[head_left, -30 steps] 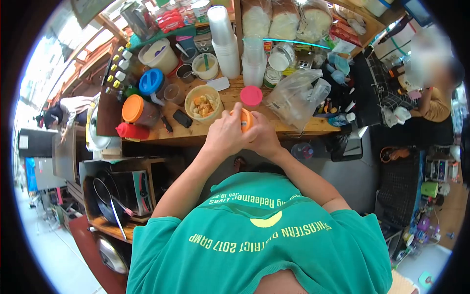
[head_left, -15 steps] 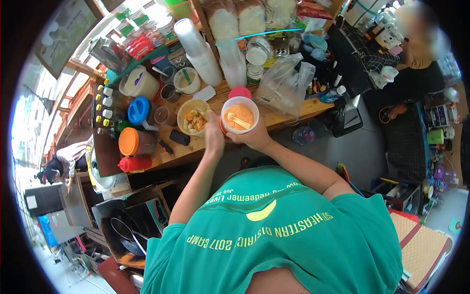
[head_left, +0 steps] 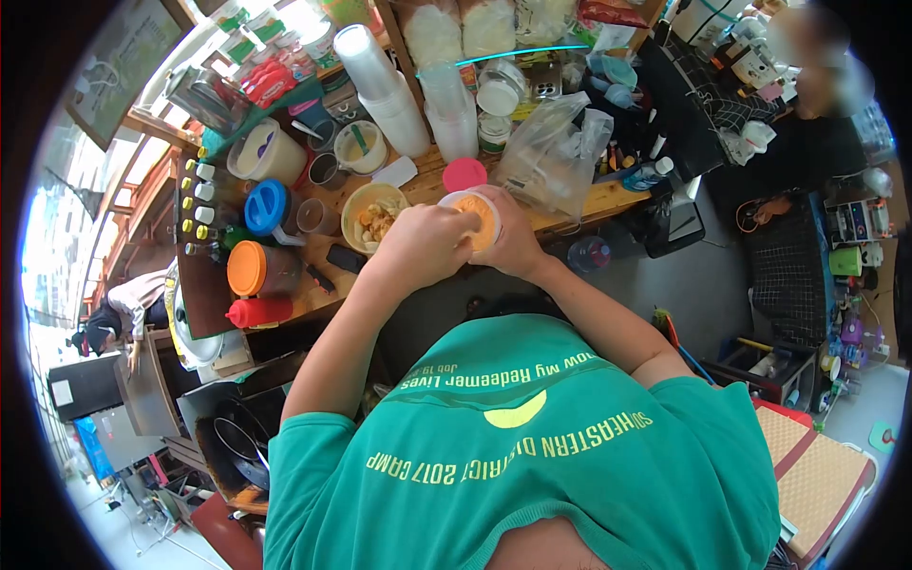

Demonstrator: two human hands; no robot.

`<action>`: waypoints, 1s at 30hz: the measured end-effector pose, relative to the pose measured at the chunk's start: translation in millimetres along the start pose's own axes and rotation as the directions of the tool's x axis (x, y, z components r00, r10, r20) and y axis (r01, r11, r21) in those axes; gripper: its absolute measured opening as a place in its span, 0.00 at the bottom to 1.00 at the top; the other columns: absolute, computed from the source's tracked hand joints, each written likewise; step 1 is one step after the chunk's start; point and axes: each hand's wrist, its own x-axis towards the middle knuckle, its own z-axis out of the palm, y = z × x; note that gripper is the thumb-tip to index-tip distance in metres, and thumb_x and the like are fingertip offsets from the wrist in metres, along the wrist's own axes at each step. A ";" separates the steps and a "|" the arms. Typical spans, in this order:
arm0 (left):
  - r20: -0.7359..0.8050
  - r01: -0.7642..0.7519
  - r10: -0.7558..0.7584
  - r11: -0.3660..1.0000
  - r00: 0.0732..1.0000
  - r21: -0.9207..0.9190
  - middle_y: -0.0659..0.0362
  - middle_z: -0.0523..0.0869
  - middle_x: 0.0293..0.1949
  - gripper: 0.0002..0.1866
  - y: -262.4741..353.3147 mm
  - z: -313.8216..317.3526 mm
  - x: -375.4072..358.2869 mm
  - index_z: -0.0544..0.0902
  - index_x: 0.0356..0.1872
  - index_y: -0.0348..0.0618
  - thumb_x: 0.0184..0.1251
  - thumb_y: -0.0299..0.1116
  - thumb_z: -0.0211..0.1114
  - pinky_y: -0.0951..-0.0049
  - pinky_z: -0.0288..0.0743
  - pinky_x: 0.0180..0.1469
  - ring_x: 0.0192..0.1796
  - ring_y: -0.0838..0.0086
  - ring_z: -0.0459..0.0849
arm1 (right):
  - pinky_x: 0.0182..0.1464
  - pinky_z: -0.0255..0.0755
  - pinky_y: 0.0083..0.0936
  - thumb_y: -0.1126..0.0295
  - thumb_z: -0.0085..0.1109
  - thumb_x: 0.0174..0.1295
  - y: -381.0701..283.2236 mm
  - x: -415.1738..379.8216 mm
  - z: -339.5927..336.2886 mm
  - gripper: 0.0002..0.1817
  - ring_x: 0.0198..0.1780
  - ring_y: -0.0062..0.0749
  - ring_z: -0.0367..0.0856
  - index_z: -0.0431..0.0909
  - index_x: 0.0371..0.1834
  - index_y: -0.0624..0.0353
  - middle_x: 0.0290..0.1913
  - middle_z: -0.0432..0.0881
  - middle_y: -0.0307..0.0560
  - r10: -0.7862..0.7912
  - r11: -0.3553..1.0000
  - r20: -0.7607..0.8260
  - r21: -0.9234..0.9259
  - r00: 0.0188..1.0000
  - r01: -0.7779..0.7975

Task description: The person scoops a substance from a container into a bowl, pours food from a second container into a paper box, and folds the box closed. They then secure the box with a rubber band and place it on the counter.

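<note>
My right hand (head_left: 513,236) is wrapped round a clear tub of orange powder (head_left: 483,220), tilted toward the left. Over the tub's opening is my left hand (head_left: 426,245), fingers closed and reaching to the powder; what they hold is hidden. No scoop shows in the tub now. Just left of my left hand, a yellowish bowl (head_left: 353,234) holds pale chunks with orange powder on top. A pink round lid (head_left: 465,175) lies on the wooden counter behind the tub.
Stacked plastic cups (head_left: 394,114) stand behind, beside a clear plastic bag (head_left: 556,157). At left are an orange-lidded jar (head_left: 249,271), a blue-lidded jug (head_left: 269,207), a red bottle (head_left: 258,312) and a black phone-like object (head_left: 346,258). Another person (head_left: 119,309) is at far left.
My left hand has moved from the bowl's edge to over the tub, covering where a pale scoop lay. The tub is now more tilted, and the pink lid shows more fully.
</note>
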 end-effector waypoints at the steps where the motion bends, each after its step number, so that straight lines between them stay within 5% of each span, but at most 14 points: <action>1: 0.004 -0.006 0.006 1.000 1.000 -0.002 0.51 0.89 0.30 0.06 -0.7 0.5 -3.2 0.88 0.36 0.44 0.61 0.31 0.66 0.57 0.82 0.39 0.34 0.55 0.89 | 0.70 0.68 0.39 0.66 0.85 0.40 1.8 -1.6 -1.3 0.48 0.66 0.45 0.74 0.69 0.68 0.58 0.63 0.75 0.50 0.005 1.000 -0.005 -0.002 1.000 -0.005; 3: -0.143 0.129 -0.154 0.977 0.978 -0.169 0.48 0.89 0.31 0.05 -0.8 3.5 -10.7 0.88 0.37 0.40 0.64 0.29 0.67 0.58 0.82 0.40 0.35 0.53 0.90 | 0.70 0.68 0.41 0.73 0.80 0.33 3.5 -5.6 -2.8 0.48 0.67 0.51 0.73 0.71 0.66 0.58 0.63 0.74 0.52 0.045 0.998 -0.021 0.035 0.999 -0.044; 9: -0.453 0.188 -0.278 0.954 0.847 -0.235 0.44 0.89 0.33 0.08 -4.6 48.8 -13.3 0.88 0.42 0.36 0.69 0.29 0.66 0.59 0.83 0.41 0.36 0.51 0.90 | 0.70 0.69 0.40 0.73 0.79 0.33 1.7 -8.6 -4.3 0.48 0.66 0.52 0.73 0.70 0.66 0.60 0.63 0.73 0.53 0.092 0.995 0.006 -0.046 0.996 -0.092; 19: -0.459 0.262 -0.458 0.865 0.761 -0.429 0.46 0.90 0.36 0.05 -9.3 55.0 -32.6 0.87 0.41 0.36 0.68 0.24 0.66 0.60 0.83 0.42 0.38 0.54 0.90 | 0.69 0.69 0.39 0.72 0.79 0.37 0.4 1.9 0.9 0.45 0.66 0.50 0.74 0.70 0.66 0.59 0.62 0.74 0.53 0.164 0.985 0.046 -0.052 0.985 -0.162; 21: -0.598 0.124 -0.295 0.942 0.745 -0.311 0.48 0.90 0.33 0.06 -13.1 56.4 -34.0 0.88 0.41 0.35 0.67 0.22 0.66 0.65 0.83 0.41 0.33 0.58 0.90 | 0.69 0.69 0.39 0.73 0.79 0.37 -0.9 4.6 2.4 0.45 0.66 0.51 0.74 0.70 0.66 0.59 0.62 0.74 0.53 0.177 0.984 0.058 -0.040 0.983 -0.175; 24: -0.535 0.052 -0.110 0.991 0.838 -0.123 0.48 0.90 0.34 0.06 -17.3 47.4 -38.1 0.87 0.41 0.35 0.67 0.22 0.65 0.65 0.83 0.42 0.35 0.56 0.90 | 0.69 0.69 0.40 0.73 0.79 0.37 -0.7 8.8 4.8 0.45 0.67 0.50 0.74 0.71 0.66 0.59 0.62 0.74 0.53 0.154 0.988 0.066 -0.038 0.986 -0.152; 28: -0.651 0.052 -0.148 0.985 0.744 -0.165 0.48 0.90 0.34 0.05 -22.3 49.3 -30.8 0.86 0.40 0.35 0.66 0.22 0.65 0.60 0.83 0.42 0.35 0.51 0.88 | 0.69 0.69 0.39 0.73 0.80 0.37 -1.9 15.1 9.5 0.44 0.66 0.50 0.74 0.71 0.65 0.59 0.62 0.74 0.53 0.141 0.990 0.106 -0.042 0.984 -0.137; 30: -0.524 0.184 -0.357 0.917 0.773 -0.353 0.49 0.90 0.33 0.06 -24.7 58.5 -28.6 0.88 0.41 0.33 0.68 0.23 0.66 0.68 0.83 0.42 0.34 0.61 0.90 | 0.67 0.72 0.40 0.72 0.80 0.37 -1.6 18.2 13.8 0.45 0.65 0.51 0.75 0.71 0.65 0.57 0.62 0.74 0.51 0.083 0.991 0.115 -0.115 0.990 -0.069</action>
